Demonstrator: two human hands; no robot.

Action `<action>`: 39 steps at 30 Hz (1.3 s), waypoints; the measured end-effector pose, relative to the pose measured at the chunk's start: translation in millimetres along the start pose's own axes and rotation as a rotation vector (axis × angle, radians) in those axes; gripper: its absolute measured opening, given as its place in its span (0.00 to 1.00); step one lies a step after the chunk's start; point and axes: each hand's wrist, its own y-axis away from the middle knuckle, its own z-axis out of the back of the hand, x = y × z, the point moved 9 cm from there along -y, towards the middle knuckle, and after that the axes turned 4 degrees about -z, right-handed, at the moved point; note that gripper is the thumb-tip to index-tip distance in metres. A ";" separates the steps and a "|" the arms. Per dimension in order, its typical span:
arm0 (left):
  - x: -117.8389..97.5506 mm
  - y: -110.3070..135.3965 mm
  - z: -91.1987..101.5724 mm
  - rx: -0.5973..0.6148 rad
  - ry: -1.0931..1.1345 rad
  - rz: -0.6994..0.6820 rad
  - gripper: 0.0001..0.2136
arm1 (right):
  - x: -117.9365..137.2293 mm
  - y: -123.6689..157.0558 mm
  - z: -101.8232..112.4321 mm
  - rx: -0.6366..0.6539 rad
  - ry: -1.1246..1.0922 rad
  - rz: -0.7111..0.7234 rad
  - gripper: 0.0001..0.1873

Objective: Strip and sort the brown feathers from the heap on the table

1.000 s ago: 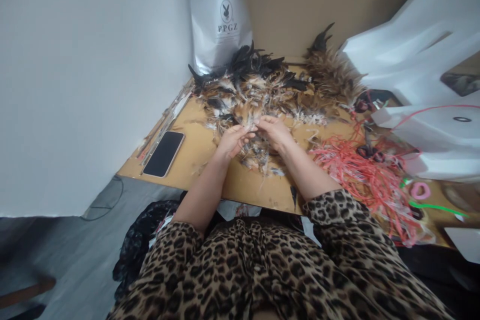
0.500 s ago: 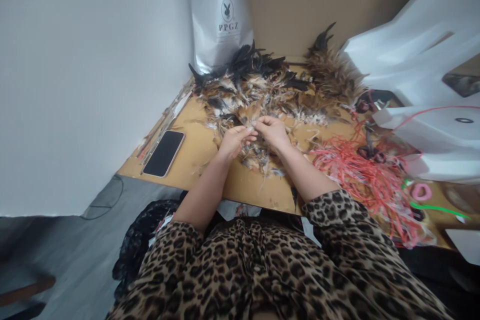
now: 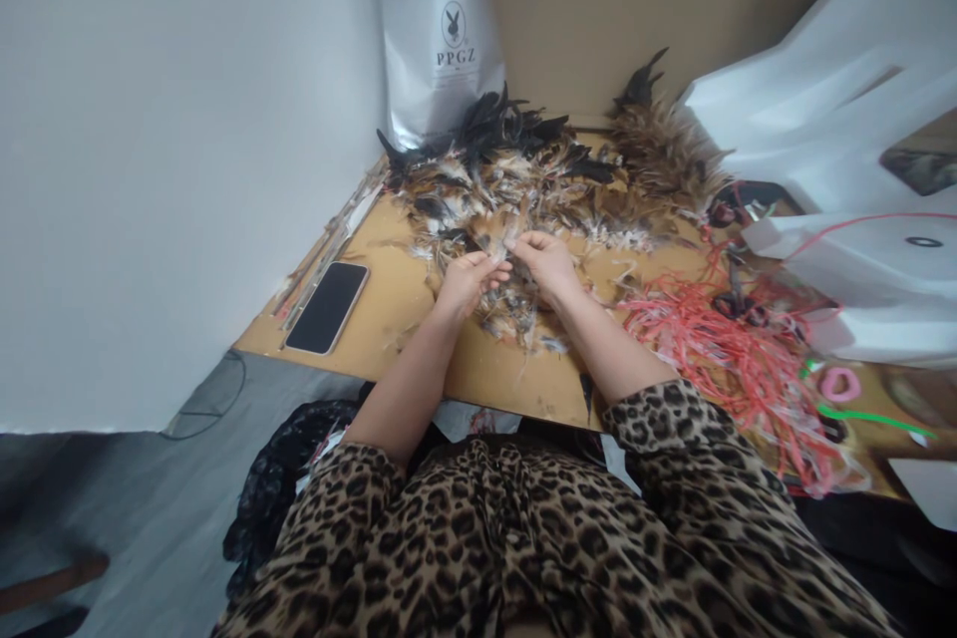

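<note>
My left hand (image 3: 469,281) is closed in a pinch at the base of a small brown feather tuft (image 3: 493,229). Against it, my right hand (image 3: 543,261) pinches too, thumb and forefinger on the same tuft. The feather fans up and away from my fingertips; its exact edges blur into the feathers behind. Beyond my hands spreads a heap of loose brown, white and black feathers (image 3: 515,169). Small pale feather scraps (image 3: 515,319) lie on the table under my hands.
A phone (image 3: 327,307) lies at left on the brown table (image 3: 396,319). Red and white ribbon strands (image 3: 725,339) pile up at right, near a white machine (image 3: 874,279). A silver bag (image 3: 441,90) stands at the back. A white panel (image 3: 186,169) borders the left.
My right hand's fingertips have shifted very slightly, and the brown feather tuft shows a little more above them. Otherwise the scene stays the same.
</note>
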 end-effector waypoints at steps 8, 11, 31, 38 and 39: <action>-1.6 0.2 -5.7 0.056 -0.048 -0.024 0.09 | 2.1 -0.5 -2.6 0.022 0.047 0.055 0.14; -6.3 -0.4 -3.8 0.025 -0.113 -0.082 0.09 | 0.4 -1.0 -2.7 0.027 -0.004 0.029 0.13; -22.1 2.9 -3.8 -0.015 -0.330 -0.237 0.10 | -5.0 -0.9 -6.2 0.114 0.020 -0.027 0.16; -34.9 -2.5 22.4 -0.163 -0.134 -0.292 0.09 | 3.6 -13.6 28.0 -0.069 0.114 0.032 0.14; -34.6 -3.0 23.3 -0.165 -0.127 -0.288 0.09 | 3.3 -15.3 31.0 -0.065 0.164 0.039 0.13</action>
